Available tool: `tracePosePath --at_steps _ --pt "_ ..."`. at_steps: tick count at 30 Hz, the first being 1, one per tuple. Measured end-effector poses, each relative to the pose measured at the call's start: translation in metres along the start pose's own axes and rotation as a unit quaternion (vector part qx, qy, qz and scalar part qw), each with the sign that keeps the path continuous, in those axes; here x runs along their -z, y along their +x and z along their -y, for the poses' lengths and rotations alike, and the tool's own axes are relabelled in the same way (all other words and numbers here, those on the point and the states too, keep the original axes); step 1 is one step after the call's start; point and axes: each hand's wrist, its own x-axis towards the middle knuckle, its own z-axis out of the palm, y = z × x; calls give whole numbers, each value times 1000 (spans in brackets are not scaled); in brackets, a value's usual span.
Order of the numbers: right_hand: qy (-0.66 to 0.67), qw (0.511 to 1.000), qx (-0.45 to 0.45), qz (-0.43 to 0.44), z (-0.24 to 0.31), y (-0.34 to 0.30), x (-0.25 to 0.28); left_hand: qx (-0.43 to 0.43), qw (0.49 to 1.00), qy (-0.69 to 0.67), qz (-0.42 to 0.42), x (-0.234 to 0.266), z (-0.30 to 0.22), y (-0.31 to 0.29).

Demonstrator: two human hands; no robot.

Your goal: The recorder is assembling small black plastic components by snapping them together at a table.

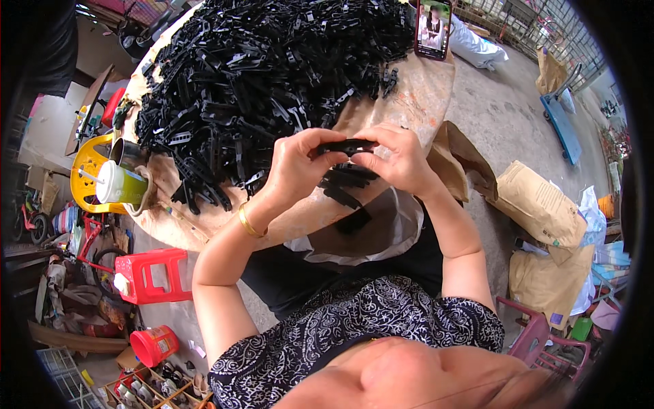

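My left hand point(297, 163) and my right hand point(399, 159) pinch the two ends of a long narrow black plastic piece point(350, 146). The hands hold it level over the near edge of a round table point(424, 92) with a tan cover. Fingers partly hide its ends. Just below it, several similar black pieces point(344, 184) lie at the table's edge. Behind my hands spreads a big heap of black plastic parts point(252, 75). An open bag with a pale rim point(402, 225) sits at my lap, with something dark inside.
A phone point(432, 28) stands at the far right of the table. On the left are a cup point(119, 185), a yellow chair point(83, 178), a red stool point(150, 278) and a red bucket point(154, 345). Brown paper sacks point(538, 204) and a blue trolley point(561, 128) are on the right.
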Motion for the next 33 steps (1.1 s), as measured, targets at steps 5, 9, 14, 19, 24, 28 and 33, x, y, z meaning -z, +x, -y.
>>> tracePosePath --at_steps 5,9,14,19,24,28,33 --pt "-43 998 25 -30 0 -3 -6 5 999 34 26 4 -5 2" --pt "-80 995 43 -28 -1 -2 -7 40 993 -113 20 -1 1 6" --pt "-13 1000 -2 7 -1 -1 -9 11 993 64 95 8 0 8" --pt "-74 990 -21 115 -13 -5 1 -99 984 133 64 23 -5 17" --pt "-57 967 39 247 -12 9 8 -116 891 438 -26 50 31 31" --pt "-207 974 86 -8 -38 36 -9 -107 886 449 -38 52 29 35" --pt "-378 917 123 22 -59 54 -13 -164 924 319 -133 47 31 34"
